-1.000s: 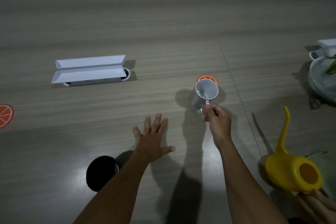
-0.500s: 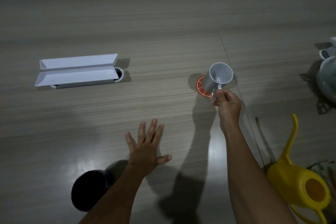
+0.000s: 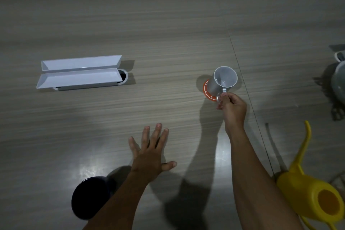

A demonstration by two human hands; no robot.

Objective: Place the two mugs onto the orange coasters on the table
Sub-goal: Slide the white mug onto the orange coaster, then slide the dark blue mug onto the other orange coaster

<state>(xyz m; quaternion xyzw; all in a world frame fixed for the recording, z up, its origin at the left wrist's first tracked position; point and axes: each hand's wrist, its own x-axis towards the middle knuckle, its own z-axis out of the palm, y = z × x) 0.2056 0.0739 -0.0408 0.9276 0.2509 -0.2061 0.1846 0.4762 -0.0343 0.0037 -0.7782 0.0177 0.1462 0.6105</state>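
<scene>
No readable text or logos on anything. Right hand [image 3: 232,107] is extended forward, arm straight, fingers pinched shut on the handle of the white mug [image 3: 223,80]; knuckles up, thumb on top of the handle. Mug is smooth glossy ceramic, cylindrical, tilted with its open mouth toward the camera, base over the orange coaster [image 3: 208,92]. Cannot tell whether the base touches the coaster. Coaster is a flat round disc with thin white spoke lines like a citrus slice, mostly hidden under the mug, just ahead and left of the right hand.

Left hand [image 3: 151,152] is flat, palm down, fingers spread wide apart, thumb out to the right, holding nothing, low over or on the surface [image 3: 168,24]; contact unclear. Dark mug [image 3: 89,197] sits just behind and left of the left wrist, round, very dark, glossy, partly covered by the forearm.

Surface is grey wood-grain laminate with a thin seam line running past the right hand. White plastic cable box [image 3: 80,73] with two long open flaps lies well ahead and left of the left hand. Yellow plastic watering can [image 3: 308,196] with a long thin spout sits right of the right forearm.
</scene>
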